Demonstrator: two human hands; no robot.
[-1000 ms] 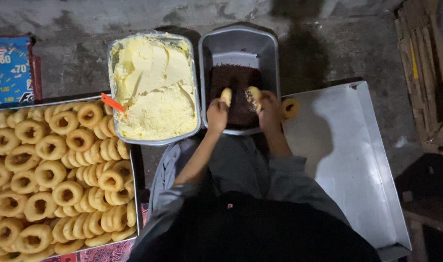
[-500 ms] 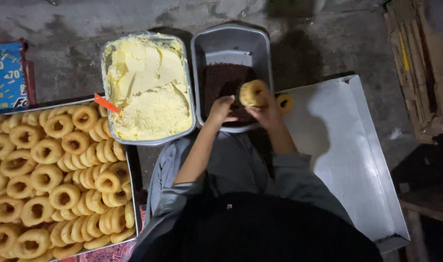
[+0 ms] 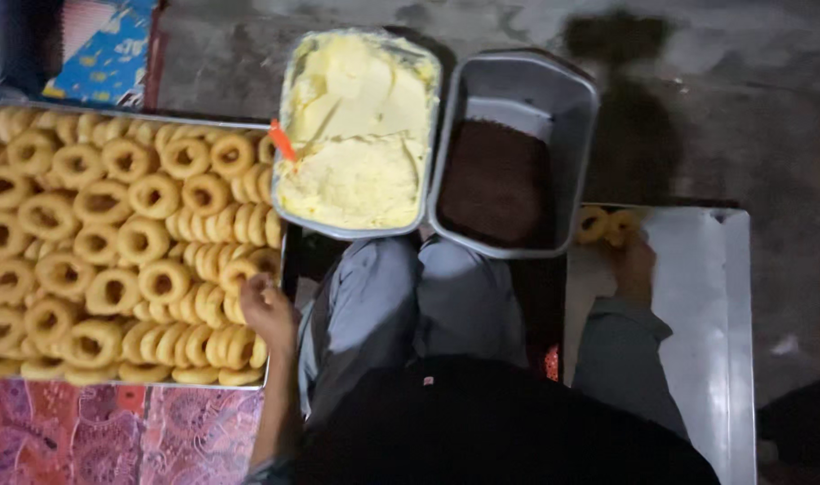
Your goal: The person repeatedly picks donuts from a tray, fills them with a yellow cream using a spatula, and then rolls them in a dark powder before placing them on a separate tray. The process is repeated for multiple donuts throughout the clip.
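My left hand reaches onto the big tray of ring doughnuts, its fingers curled on one doughnut near the tray's right edge. Over the near end of the empty steel tray, my right hand has its fingertips on a doughnut. That doughnut lies beside another doughnut at the tray's far left corner. Between my hands stand a pan of pale yellow cream and a steel pan of dark brown sprinkles.
An orange spatula handle sticks out of the cream at its left rim. My grey-trousered knees fill the middle foreground. A patterned red cloth lies under the doughnut tray. A blue box is at the far left, on a concrete floor.
Both hands left the brown sprinkle pan. The right hand carried its doughnut right onto the steel tray. The left hand swung left to the doughnut tray.
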